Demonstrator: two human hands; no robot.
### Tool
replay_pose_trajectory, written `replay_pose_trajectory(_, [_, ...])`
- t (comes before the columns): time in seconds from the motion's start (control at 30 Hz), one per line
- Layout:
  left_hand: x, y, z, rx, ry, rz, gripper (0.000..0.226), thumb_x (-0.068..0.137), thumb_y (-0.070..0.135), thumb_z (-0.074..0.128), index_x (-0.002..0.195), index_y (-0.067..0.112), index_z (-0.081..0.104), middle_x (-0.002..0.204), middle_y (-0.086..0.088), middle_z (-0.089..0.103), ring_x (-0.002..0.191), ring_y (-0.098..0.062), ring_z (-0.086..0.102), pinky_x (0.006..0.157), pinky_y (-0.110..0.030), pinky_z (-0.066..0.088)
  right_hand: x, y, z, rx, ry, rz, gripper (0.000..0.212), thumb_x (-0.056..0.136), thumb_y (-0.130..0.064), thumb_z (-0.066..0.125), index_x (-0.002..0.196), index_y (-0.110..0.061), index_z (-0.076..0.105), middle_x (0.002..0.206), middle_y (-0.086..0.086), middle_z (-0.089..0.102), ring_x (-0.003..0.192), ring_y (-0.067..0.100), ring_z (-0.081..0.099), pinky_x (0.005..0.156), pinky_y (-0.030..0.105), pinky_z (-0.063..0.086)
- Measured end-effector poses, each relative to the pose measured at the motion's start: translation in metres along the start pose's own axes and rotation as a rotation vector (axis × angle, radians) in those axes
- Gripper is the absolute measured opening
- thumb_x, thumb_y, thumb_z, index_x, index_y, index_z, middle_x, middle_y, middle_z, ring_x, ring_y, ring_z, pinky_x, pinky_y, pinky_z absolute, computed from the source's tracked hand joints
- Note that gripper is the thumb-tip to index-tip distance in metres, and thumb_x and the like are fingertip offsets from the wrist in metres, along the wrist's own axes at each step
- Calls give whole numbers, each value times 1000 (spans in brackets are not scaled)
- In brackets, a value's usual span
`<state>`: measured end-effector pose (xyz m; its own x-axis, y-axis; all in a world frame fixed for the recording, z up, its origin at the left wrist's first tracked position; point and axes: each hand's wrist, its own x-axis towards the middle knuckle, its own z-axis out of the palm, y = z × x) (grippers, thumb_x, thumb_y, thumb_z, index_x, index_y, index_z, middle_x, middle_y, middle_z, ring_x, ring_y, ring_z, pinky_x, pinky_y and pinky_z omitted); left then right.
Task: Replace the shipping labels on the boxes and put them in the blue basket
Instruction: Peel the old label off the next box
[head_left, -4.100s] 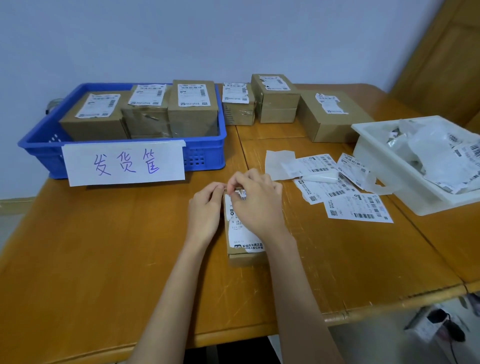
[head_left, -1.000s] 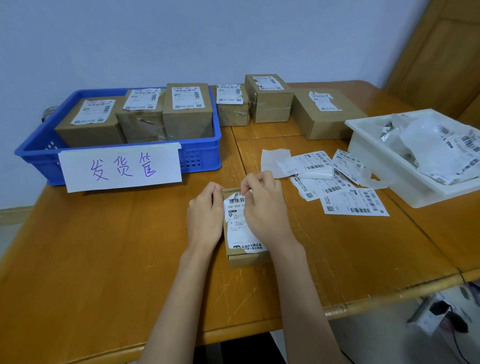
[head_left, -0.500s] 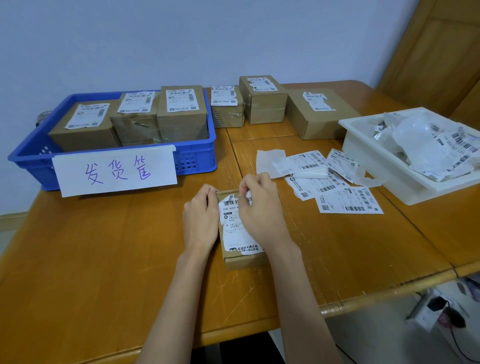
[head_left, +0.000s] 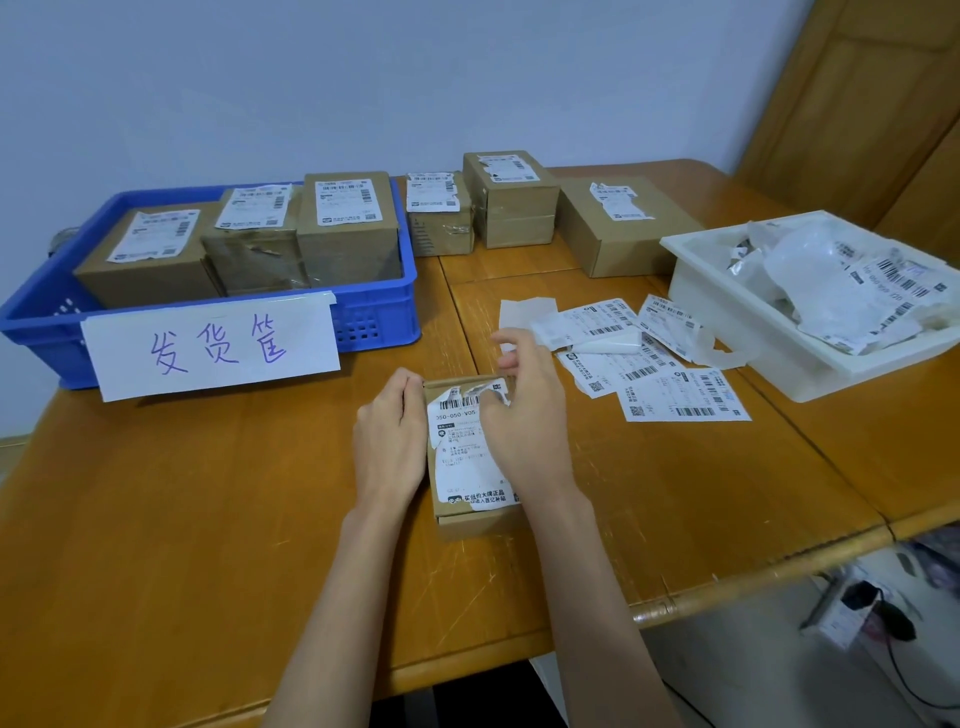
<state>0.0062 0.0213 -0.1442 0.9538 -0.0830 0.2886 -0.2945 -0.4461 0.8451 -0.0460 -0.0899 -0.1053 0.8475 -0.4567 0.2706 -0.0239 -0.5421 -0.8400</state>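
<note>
Under both hands, a cardboard box (head_left: 470, 512) wears a ragged paper label (head_left: 462, 457).

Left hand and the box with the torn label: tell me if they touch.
Touching. The head view shows the left hand curled against the left side of the box, its fingers at the top left edge with no gap, bracing it.

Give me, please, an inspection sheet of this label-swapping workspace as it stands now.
Surface: wooden table, scratched near the front edge.
Job's things: three labelled boxes in the blue basket; three boxes behind on the table; box in hand with its old label torn along the top; fresh labels loose.
Clutter: white tray of peeled scraps.
Grippers: left hand holds the box; right hand picks at the label.
Cables: black cable on the floor.
Surroundings: pale wall, wooden door.
</note>
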Motion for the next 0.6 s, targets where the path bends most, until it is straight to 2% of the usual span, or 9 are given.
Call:
replay_pose_trajectory(0.03, [-1,1,0,-9,4,-8,39,105,30,38,66,24,44,60,4,53,53,-5,44,50,-20,32,1,0,0,-38,45,19,41,85,1,59,119,-22,52,112,-5,49,106,9,49,82,22,47])
replay_pose_trajectory(0.13, [-1,2,-1,-15,4,-31,40,103,35,41,68,19,47,61,2,56,54,-6,45,51,-20,33,1,2,1,-167,116,71,19,87,-10,61,101,-21,56,106,-6,46,103,15,51,88,36,49])
replay_pose_trajectory(0.27, [0,1,-1,-8,-5,-39,36,102,34,47,69,18,50,63,4,58,57,-8,48,53,-24,34,0,2,3,-222,130,52,13,89,-12,60,87,-23,53,99,-7,45,94,13,49,83,36,49])
replay_pose_trajectory(0.43, [1,1,0,-34,-8,-52,36,101,34,48,69,18,50,64,2,59,58,-10,50,53,-25,36,2,2,3,-161,101,-10,22,90,-4,57,102,-23,57,109,-6,46,104,13,49,87,35,49])
replay_pose_trajectory(0.53, [1,0,0,-24,0,-48,36,101,34,48,68,19,50,63,3,60,57,-11,51,52,-24,36,1,3,4,-195,107,-11,15,91,-8,57,91,-23,60,104,-8,44,99,12,46,83,36,49])
replay_pose_trajectory(0.6, [1,0,0,-19,6,-47,37,101,34,48,68,19,49,62,3,59,57,-12,50,52,-27,35,1,4,5,-219,107,-22,13,92,-8,56,92,-21,60,107,-5,45,100,13,45,85,35,47])
